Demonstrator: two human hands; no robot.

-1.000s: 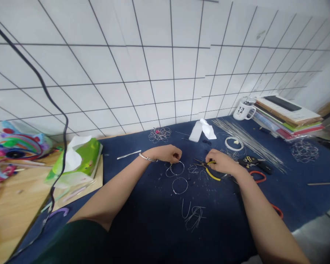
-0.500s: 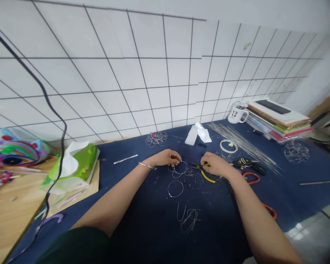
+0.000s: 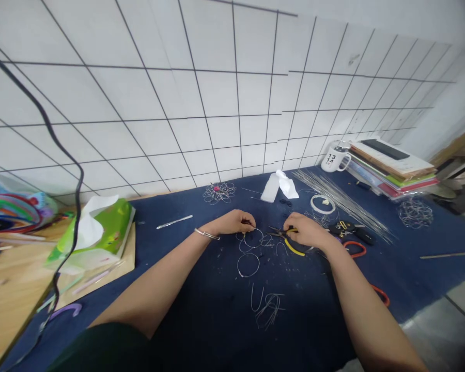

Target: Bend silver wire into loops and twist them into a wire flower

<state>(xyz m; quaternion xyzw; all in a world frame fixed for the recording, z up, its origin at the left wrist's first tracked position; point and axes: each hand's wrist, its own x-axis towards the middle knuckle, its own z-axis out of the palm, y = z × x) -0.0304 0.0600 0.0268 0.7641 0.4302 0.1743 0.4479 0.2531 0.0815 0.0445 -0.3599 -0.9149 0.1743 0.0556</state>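
My left hand, a bracelet on its wrist, pinches the edge of a thin wire ring that joins other looped wires lying on the dark blue cloth. Off to its right, my right hand has its fingers closed on pliers with yellow handles; their jaws point left towards the ring but stay apart from it. A separate wire ring lies nearer to me. Closer still is a small heap of bent wire pieces.
Beyond my hands sit a wire flower, a white tape roll and a sheaf of straight wires. Red-handled scissors lie on the right. A mug and stacked books stand behind; a tissue pack is at left.
The view has shifted slightly. My left hand keeps its pinch on the wire ring, and my right hand stays on the pliers with hardly any movement.
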